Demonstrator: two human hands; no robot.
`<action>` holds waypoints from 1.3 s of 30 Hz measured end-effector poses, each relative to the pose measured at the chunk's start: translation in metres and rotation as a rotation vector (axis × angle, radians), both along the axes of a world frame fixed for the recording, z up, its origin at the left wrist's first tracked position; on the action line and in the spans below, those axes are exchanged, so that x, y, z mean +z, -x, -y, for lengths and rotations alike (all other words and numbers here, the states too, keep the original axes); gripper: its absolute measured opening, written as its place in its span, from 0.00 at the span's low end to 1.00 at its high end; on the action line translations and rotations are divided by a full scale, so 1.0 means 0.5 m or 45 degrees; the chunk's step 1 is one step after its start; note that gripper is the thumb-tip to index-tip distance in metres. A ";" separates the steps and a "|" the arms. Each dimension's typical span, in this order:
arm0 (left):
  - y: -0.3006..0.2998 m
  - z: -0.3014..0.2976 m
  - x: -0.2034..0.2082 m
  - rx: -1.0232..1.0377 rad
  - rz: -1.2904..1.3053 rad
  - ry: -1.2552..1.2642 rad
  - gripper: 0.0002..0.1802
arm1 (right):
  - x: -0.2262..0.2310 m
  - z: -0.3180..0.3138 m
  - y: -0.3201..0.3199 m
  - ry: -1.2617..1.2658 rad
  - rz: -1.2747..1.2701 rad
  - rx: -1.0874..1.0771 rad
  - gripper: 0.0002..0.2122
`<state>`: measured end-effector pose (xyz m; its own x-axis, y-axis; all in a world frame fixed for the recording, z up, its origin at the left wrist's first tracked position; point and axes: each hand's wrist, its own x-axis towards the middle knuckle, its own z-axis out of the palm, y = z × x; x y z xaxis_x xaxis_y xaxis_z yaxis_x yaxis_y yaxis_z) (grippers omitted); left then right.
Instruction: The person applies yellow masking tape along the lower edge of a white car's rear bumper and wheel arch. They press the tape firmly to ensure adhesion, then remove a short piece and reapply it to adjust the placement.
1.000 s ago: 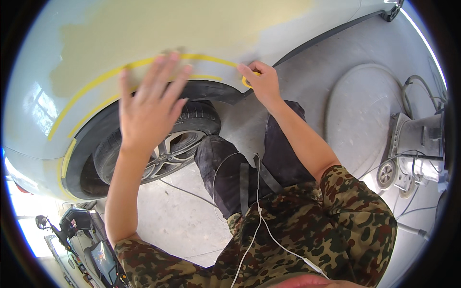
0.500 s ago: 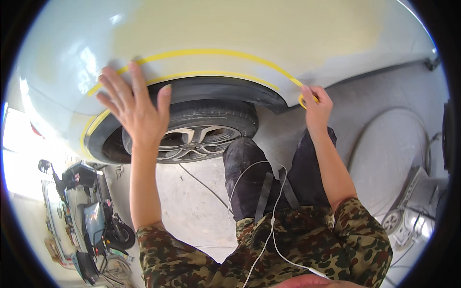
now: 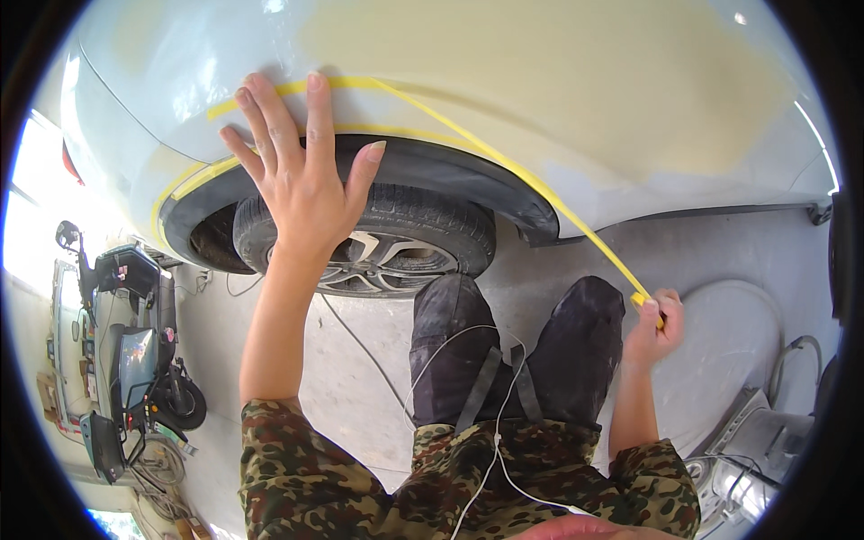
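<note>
Fingers (image 3: 278,126) of left hand (image 3: 309,207) spread wide on car (image 3: 540,76), ten o'clock; right hand (image 3: 657,331) clamped on tape roll (image 3: 640,298), four o'clock. Hard tug could snap yellow tape (image 3: 531,178).

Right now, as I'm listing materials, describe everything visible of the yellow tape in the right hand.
The yellow tape is a narrow, thin-looking band. Its left part lies along the pale car panel, with the left hand spread across it. Farther right it runs free of the panel, looking taut, to the right hand, which grips its far end, seemingly a partly hidden roll.
</note>
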<state>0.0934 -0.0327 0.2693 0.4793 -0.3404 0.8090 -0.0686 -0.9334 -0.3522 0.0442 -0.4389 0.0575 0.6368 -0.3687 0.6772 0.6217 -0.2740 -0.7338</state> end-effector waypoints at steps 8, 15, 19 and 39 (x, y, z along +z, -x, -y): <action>0.000 0.004 0.002 0.006 0.007 0.021 0.42 | 0.037 0.020 -0.067 -0.050 -0.226 -0.039 0.07; 0.005 0.011 0.006 0.033 0.001 0.006 0.41 | 0.102 0.020 -0.176 -0.200 -0.424 -0.043 0.11; 0.007 0.012 0.008 0.057 -0.006 -0.002 0.41 | 0.125 0.018 -0.211 -0.205 -0.474 -0.021 0.12; 0.005 0.057 0.018 0.010 -0.102 -0.044 0.39 | 0.120 0.021 -0.266 -0.123 -0.501 0.040 0.14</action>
<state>0.0907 -0.0611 0.2784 0.5449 -0.3635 0.7556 -0.0904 -0.9214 -0.3781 0.1775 -0.4495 0.1175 0.8525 -0.3949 0.3425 0.2950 -0.1775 -0.9389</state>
